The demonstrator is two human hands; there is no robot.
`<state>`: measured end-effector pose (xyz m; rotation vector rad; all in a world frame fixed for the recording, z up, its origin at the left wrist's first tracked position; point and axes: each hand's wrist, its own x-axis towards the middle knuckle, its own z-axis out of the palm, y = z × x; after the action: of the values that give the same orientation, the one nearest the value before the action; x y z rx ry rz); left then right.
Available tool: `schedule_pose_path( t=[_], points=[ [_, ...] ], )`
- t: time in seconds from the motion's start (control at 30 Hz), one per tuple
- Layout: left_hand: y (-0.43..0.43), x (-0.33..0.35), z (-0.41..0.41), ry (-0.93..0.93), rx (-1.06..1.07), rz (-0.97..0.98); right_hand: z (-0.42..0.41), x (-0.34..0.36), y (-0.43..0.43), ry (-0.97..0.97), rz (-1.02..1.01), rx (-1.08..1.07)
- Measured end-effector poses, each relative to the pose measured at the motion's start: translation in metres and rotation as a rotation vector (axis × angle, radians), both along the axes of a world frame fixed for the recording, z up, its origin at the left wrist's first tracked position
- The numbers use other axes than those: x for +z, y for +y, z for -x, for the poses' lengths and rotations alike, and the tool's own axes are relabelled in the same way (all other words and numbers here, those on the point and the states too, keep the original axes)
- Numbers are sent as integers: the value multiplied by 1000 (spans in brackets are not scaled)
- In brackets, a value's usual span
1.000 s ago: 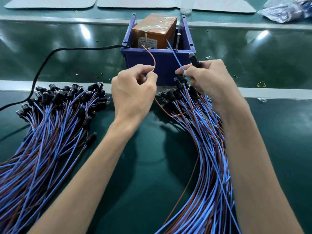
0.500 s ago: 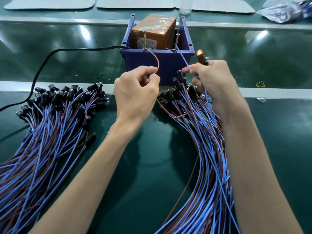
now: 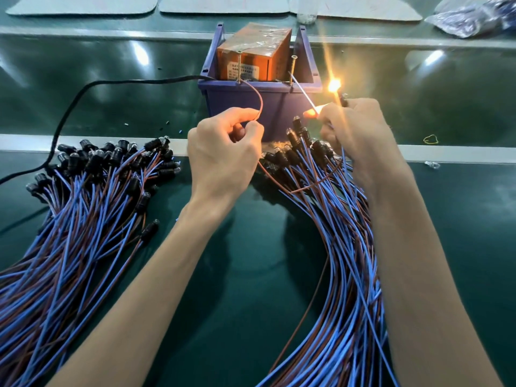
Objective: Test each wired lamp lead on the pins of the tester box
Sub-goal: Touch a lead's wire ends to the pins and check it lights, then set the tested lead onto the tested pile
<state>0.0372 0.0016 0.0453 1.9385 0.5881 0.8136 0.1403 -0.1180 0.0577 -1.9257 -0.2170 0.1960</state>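
An orange tester box sits in a blue bin at the table's middle, with two upright metal pins, the left pin and the right pin. My left hand pinches a brown wire whose end reaches the left pin. My right hand pinches a blue wire that runs to the right pin, and also holds a black lamp that glows bright orange.
A pile of blue and brown lamp leads lies at the left, another pile under my right forearm. A black cable runs from the bin off to the left. Grey mats and a plastic bag lie at the back.
Both wire ends went up to the pins. The lamp in my right hand, dark a second ago, lit up and now glows much brighter.
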Motion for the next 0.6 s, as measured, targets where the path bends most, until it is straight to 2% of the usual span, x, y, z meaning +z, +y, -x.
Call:
schedule_pose_path(
  t=[0.2,0.3,0.47,0.6],
  points=[
    [0,-1,0,12,-7,4,-1,0,-1,-1,-5,6],
    [1,0,0,52,-34,-29,1,3,-2,22,-40,86],
    [-5,3,0,140,-154,-100,12,9,0,34,-66,311],
    [-12,9,3,167,-278,-134,16,12,3,63,-155,308]
  ],
)
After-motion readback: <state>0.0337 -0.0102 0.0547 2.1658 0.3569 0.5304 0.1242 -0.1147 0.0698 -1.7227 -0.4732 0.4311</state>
